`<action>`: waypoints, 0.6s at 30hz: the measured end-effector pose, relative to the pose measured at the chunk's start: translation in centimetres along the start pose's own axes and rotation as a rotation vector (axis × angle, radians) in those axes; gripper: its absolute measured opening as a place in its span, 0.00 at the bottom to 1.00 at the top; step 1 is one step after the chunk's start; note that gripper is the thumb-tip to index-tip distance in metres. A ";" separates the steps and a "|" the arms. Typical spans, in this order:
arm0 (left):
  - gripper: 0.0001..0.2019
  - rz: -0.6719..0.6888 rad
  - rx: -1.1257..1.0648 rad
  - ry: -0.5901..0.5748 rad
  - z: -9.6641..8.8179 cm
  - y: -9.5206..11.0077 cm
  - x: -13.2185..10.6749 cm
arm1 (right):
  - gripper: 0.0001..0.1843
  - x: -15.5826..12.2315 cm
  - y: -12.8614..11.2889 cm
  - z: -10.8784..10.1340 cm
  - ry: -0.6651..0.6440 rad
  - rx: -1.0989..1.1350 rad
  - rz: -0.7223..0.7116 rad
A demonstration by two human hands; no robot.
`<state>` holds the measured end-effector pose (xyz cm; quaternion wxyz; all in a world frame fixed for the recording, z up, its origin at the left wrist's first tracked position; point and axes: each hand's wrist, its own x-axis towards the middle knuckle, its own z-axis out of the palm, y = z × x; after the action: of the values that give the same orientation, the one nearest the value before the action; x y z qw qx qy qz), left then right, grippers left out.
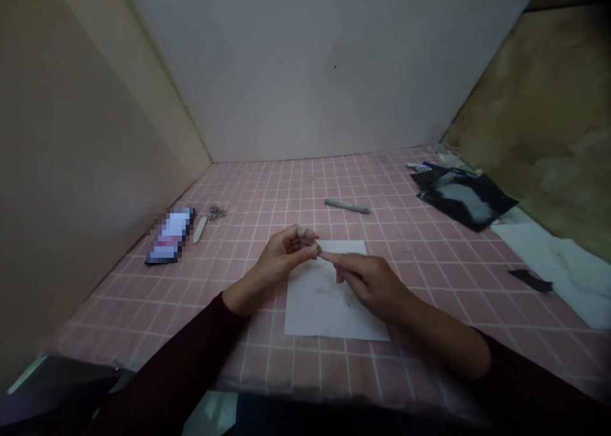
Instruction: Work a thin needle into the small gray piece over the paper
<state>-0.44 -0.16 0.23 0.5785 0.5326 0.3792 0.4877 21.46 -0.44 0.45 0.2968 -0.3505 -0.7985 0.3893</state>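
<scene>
My left hand (281,254) hovers over the upper left corner of a white sheet of paper (329,302), its fingers curled and pinched together; one fingertip looks wrapped in something pale. My right hand (370,280) lies over the sheet with its index finger stretched toward the left hand's fingertips, the other fingers folded. The two hands' fingertips meet above the paper's top edge. Whatever small thing sits between them is too small to name.
The sheet lies on a pink checked table cover (267,194). A grey stick (347,205) lies behind it. A phone (170,235), a white tool (199,230) and a small metal item (217,212) sit at the left. Black packaging (461,197) and white cloth (558,264) lie at the right.
</scene>
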 end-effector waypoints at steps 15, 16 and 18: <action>0.13 -0.073 -0.077 0.079 0.2 0.2 0.0 | 0.27 0.0 0.5 0.0 0.066 -0.261 -0.078; 0.14 -0.085 -0.083 0.085 0.0 0.3 0.1 | 0.26 0.0 0.4 -0.2 0.059 -0.220 -0.069; 0.14 -0.088 -0.089 0.114 -0.3 0.4 0.2 | 0.23 0.3 0.2 -0.6 0.021 -0.037 -0.012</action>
<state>-0.70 0.11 0.57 0.5998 0.4607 0.4126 0.5077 21.81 0.10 0.59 0.3010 -0.3552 -0.8045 0.3688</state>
